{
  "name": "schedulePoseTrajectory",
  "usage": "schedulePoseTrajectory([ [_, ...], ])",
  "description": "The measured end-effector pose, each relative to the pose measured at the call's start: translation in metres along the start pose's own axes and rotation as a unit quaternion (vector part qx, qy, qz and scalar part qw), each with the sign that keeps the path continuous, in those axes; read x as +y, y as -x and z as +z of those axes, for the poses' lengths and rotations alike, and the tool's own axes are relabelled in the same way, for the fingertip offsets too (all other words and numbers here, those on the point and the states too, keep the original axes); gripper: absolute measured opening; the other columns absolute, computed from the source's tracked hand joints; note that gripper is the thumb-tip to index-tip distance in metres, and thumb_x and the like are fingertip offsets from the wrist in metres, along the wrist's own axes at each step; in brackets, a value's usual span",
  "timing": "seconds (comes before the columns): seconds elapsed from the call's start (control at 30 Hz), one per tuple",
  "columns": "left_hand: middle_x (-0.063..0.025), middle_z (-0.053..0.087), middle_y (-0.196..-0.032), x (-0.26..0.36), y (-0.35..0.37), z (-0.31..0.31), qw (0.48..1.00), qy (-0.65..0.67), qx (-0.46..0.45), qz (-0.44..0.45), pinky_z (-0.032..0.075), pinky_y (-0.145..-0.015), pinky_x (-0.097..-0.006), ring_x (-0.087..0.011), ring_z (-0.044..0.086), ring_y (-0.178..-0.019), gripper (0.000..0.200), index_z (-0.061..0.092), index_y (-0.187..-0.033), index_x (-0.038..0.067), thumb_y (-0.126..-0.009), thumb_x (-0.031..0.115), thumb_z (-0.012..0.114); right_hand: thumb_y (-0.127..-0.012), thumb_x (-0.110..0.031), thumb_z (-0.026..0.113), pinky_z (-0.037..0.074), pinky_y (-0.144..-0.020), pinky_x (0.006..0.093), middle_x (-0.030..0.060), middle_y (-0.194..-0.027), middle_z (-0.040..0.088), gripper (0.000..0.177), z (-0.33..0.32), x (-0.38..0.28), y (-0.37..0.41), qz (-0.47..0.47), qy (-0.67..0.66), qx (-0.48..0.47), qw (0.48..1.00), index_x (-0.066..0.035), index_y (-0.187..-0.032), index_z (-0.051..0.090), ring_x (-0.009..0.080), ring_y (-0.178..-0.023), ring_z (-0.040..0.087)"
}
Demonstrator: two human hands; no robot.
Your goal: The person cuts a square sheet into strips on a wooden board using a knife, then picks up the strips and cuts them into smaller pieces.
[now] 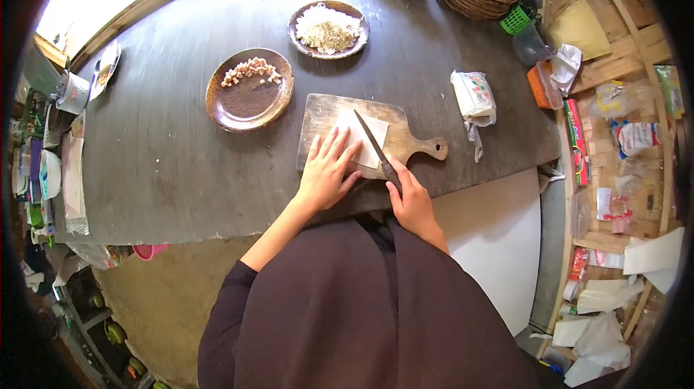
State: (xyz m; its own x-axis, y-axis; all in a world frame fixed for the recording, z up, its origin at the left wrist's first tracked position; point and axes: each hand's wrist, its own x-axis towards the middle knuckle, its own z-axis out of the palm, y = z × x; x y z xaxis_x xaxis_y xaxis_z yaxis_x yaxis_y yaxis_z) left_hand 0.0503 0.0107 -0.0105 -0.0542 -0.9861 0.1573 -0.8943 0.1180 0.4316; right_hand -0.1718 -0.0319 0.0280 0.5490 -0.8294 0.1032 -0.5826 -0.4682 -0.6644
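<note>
Here, the left hand lies flat, fingers spread and grasping nothing, on a white sheet on the wooden cutting board, near the edge of the counter. The right hand is closed round the handle of a knife, whose dark blade slants over the sheet. Beyond the board stand a brown plate with small diced pieces and another plate heaped with pale shreds; a white plastic packet lies to the right
</note>
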Motion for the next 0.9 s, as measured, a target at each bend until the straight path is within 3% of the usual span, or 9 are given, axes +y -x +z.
schedulePoseTrajectory([
  [0.2,-0.0201,0.033,-0.161,-0.014,-0.016,0.001,1.000,-0.024,0.016,0.002,0.017,-0.124,-0.0506,-0.0347,0.027,-0.152,0.072,0.039,-0.153,0.005,-0.096,0.043,0.060,-0.099,-0.017,0.058,0.055,-0.071,0.0510,0.0191,-0.110,0.065,0.045,0.005,-0.016,-0.009,0.001,0.054,-0.007,0.998,-0.015,-0.143,0.049,0.0447,-0.082,0.067],
  [0.5,-0.0208,0.032,-0.161,-0.025,-0.015,0.006,0.999,-0.005,0.029,0.025,0.018,-0.124,-0.0498,-0.0336,0.028,-0.152,0.075,0.037,-0.154,0.004,-0.094,0.042,0.061,-0.099,-0.018,0.058,0.055,-0.071,0.0506,0.0172,-0.101,0.063,0.046,0.020,-0.026,-0.006,0.032,0.082,0.005,0.996,-0.019,-0.144,0.050,0.0422,-0.083,0.066],
  [0.83,-0.0181,0.030,-0.163,-0.034,-0.013,0.005,0.999,-0.007,0.018,0.044,0.016,-0.125,-0.0462,-0.0300,0.025,-0.153,0.084,0.029,-0.156,-0.002,-0.094,0.045,0.061,-0.098,-0.019,0.059,0.054,-0.072,0.0508,0.0170,-0.104,0.064,0.047,0.027,-0.032,0.000,0.048,0.087,0.033,0.994,-0.020,-0.145,0.050,0.0421,-0.083,0.067],
  [0.9,-0.0180,0.030,-0.164,-0.034,-0.013,0.006,0.999,-0.006,0.019,0.042,0.016,-0.125,-0.0466,-0.0301,0.024,-0.154,0.085,0.029,-0.156,-0.003,-0.094,0.046,0.060,-0.097,-0.013,0.060,0.053,-0.084,0.0477,0.0201,-0.117,0.066,0.051,0.023,-0.036,0.000,0.108,0.068,-0.005,0.992,-0.019,-0.146,0.050,0.0434,-0.102,0.064],
])
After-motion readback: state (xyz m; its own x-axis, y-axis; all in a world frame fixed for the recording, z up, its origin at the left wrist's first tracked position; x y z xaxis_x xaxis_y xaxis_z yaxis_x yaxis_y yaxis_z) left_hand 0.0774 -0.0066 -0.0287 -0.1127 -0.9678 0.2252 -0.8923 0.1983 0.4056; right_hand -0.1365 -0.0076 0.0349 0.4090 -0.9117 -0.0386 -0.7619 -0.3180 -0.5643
